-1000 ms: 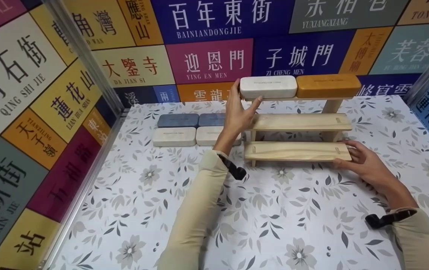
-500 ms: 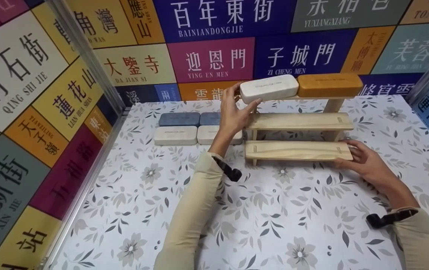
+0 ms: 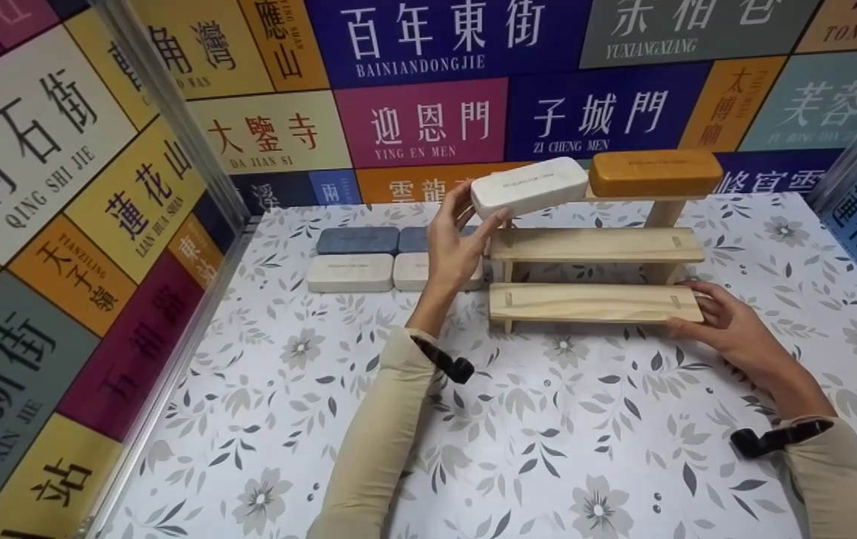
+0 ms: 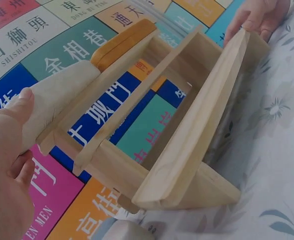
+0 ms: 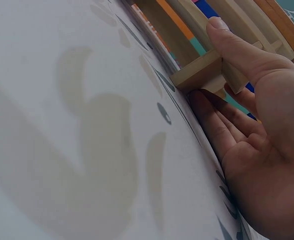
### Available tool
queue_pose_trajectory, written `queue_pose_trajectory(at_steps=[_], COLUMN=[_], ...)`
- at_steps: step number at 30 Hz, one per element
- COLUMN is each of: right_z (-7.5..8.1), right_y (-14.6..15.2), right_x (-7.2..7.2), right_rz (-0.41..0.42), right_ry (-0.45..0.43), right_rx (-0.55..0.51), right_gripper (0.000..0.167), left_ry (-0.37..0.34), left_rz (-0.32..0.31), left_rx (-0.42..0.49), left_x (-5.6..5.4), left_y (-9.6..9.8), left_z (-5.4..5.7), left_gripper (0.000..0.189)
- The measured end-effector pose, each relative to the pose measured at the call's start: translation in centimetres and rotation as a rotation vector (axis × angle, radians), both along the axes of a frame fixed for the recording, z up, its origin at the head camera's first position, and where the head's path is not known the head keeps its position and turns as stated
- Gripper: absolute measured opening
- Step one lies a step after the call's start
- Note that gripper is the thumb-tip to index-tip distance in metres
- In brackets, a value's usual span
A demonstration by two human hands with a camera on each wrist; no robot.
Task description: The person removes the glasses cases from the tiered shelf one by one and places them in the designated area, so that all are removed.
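Observation:
A three-tier wooden rack (image 3: 596, 243) stands on the floral tablecloth. My left hand (image 3: 479, 206) grips the left end of a white case (image 3: 529, 187), thumb below and fingers behind. The case is tilted and its left end hangs past the top shelf. An orange case (image 3: 655, 174) lies flat on the right of the same shelf. My right hand (image 3: 697, 311) holds the right end of the bottom shelf, thumb on top and fingers beneath it. The left wrist view shows the white case (image 4: 57, 97) and the rack (image 4: 186, 145) from below. In the right wrist view my right hand's thumb (image 5: 226, 37) presses on the shelf's corner (image 5: 201, 75).
Two blue cases (image 3: 357, 240) and two white cases (image 3: 349, 272) lie in a block left of the rack. Colourful sign panels (image 3: 421, 120) wall in the table at the back and on both sides. Bare floral cloth (image 3: 563, 434) stretches in front of the rack.
My left hand closed round the white case's left end and drew it left off the top shelf, tilting it. The right hand has stayed on the bottom shelf.

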State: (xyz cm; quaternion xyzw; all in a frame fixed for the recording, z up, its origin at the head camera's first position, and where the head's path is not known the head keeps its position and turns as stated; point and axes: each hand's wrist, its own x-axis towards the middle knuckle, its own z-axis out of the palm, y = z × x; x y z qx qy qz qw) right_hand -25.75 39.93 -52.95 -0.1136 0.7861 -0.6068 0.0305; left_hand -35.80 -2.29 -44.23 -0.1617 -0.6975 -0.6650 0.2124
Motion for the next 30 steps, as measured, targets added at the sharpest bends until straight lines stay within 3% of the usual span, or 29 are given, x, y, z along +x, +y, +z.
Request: queue_pose_trajectory(at_steps=[5, 14, 25, 30], right_z=[-0.1, -0.1, 0.3, 0.3], right_y=[0.0, 0.1, 0.0, -0.2], right_x=[0.1, 0.2, 0.3, 0.3], right_rz=[0.006, -0.012, -0.032, -0.007], right_ry=[-0.002, 0.005, -0.011, -0.011], right_rx=[-0.059, 0.031, 0.075, 0.048], right_gripper=[0.068, 0.074, 0.074, 0.073], left_ry=[0.028, 0.050, 0.047, 0.029], left_rz=[-0.010, -0.035, -0.112, -0.160], left_rx=[0.035, 0.053, 0.059, 0.114], left_x=[0.5, 1.9, 2.7, 2.8], left_y=[-0.5, -2.1, -3.5, -4.8], left_z=[-0.4, -1.4, -0.9, -1.3], left_gripper=[0.074, 0.070, 0.073, 0.073])
